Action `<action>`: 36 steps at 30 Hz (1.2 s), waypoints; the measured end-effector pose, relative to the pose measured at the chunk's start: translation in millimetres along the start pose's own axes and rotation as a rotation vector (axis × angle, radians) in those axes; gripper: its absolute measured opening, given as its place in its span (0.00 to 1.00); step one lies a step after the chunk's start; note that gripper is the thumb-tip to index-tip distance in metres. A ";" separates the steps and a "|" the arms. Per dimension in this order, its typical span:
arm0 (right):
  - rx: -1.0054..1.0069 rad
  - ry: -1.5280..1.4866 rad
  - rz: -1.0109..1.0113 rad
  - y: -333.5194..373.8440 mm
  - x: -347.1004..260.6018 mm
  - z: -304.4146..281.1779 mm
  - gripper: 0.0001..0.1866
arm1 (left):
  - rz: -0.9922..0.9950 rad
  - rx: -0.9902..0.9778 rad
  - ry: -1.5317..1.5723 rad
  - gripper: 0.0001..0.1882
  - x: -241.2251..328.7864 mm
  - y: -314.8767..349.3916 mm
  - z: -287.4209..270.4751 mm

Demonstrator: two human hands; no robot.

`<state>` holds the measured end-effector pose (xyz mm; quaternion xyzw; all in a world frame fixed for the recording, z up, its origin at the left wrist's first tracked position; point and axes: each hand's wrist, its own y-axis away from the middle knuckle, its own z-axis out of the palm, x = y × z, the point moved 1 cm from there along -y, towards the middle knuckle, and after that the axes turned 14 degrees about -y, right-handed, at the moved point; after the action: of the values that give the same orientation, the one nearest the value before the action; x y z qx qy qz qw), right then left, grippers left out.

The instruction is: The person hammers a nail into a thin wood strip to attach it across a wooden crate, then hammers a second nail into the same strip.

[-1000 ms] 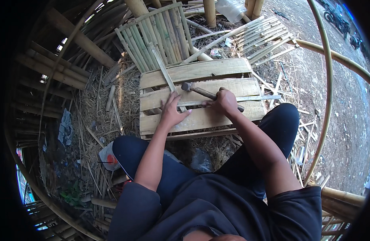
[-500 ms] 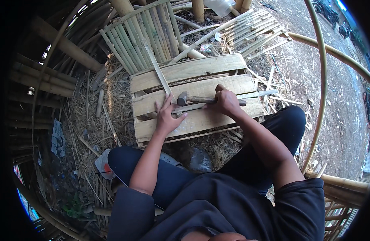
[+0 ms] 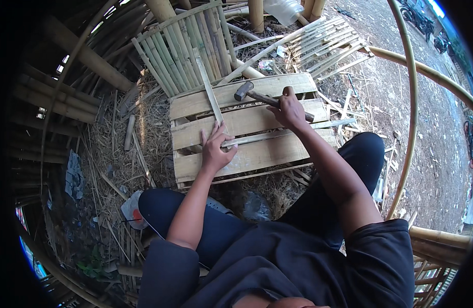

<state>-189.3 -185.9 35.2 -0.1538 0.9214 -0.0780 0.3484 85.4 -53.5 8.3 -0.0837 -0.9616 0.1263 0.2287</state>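
Hammer (image 3: pixel 263 99) sits clenched in the right hand (image 3: pixel 289 109), its head ahead and left of that grip, its butt protruding to the right. We find the left hand (image 3: pixel 215 153) grasping, between thumb and fingers, one bamboo strip (image 3: pixel 267 136) extending rightward from it; a second strip (image 3: pixel 209 92) runs forward from those fingertips. We record the slatted wooden table (image 3: pixel 257 157) beneath both hands.

2 bare forearms (image 3: pixel 193 200) stretched out front, left hand (image 3: pixel 215 150) palm-down, thumb and forefinger pinching, right hand (image 3: pixel 289 110) farther forward, curled tight.
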 end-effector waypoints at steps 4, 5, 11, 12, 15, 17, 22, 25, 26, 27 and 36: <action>-0.009 0.094 -0.017 0.3 25.3 6.9 0.23 | 0.011 0.007 0.010 0.12 0.7 -1.8 5.2; -0.011 0.089 -0.015 1.8 20.7 3.8 0.23 | 0.010 0.002 0.006 0.12 -1.2 0.5 3.4; 0.451 0.170 0.237 2.0 18.9 -55.3 0.29 | 0.000 -0.008 0.017 0.13 -3.6 3.5 -2.2; 0.593 0.188 0.361 5.8 28.2 -68.2 0.32 | 0.005 -0.019 0.013 0.13 -3.3 1.9 -0.7; 0.910 0.297 0.860 19.5 73.1 -82.8 0.43 | 0.020 -0.059 0.019 0.14 -0.3 -4.0 3.0; 0.791 -0.118 1.250 28.8 71.9 -97.9 0.48 | 0.007 -0.083 0.007 0.15 -6.2 -2.0 -3.7; 0.713 -0.466 1.319 61.5 130.7 -84.3 0.49 | 0.026 -0.199 -0.001 0.16 -8.0 -9.3 -9.0; 0.676 -0.409 1.133 70.4 165.6 -86.5 0.40 | 0.044 -0.254 0.034 0.17 -6.3 -16.3 -8.9; 0.700 -0.451 1.160 62.0 131.3 -71.1 0.38 | -0.001 -0.257 -0.003 0.17 -20.1 -4.8 -22.9; 0.703 -0.428 1.127 62.6 134.5 -70.6 0.37 | 0.009 -0.287 0.021 0.17 -19.6 -6.2 -26.6; 0.545 -0.274 1.077 75.5 180.5 -69.4 0.30 | 0.065 -0.376 0.059 0.32 -28.5 -6.8 -37.1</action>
<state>-380.9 -173.3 -43.6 0.4187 0.7634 -0.1033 0.4808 126.9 -58.7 30.3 -0.1595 -0.9580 -0.0507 0.2330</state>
